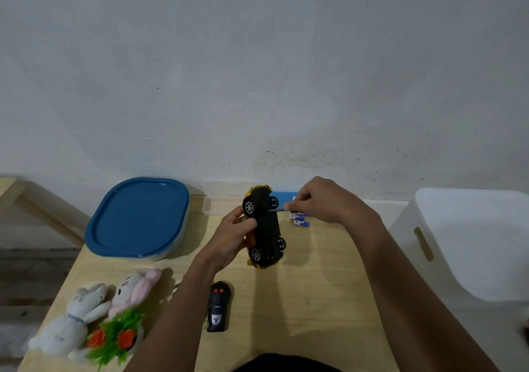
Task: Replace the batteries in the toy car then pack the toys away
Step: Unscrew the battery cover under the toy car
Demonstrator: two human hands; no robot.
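Note:
My left hand (229, 235) grips a yellow toy car (264, 225) by its side, held above the wooden table with its black underside and four wheels turned toward me. My right hand (320, 200) pinches a thin screwdriver (276, 210) whose tip touches the underside near the far wheels. Blue and white batteries (300, 220) lie on the table just right of the car, under my right hand. A black remote control (219, 305) with two red buttons lies nearer me.
A container with a blue lid (137, 217) stands at the table's (315, 285) back left. Two plush toys (94, 308) and a green plastic plant (117, 334) lie at the front left. A clear box (226, 200) sits against the wall. A white stool (469, 240) stands to the right.

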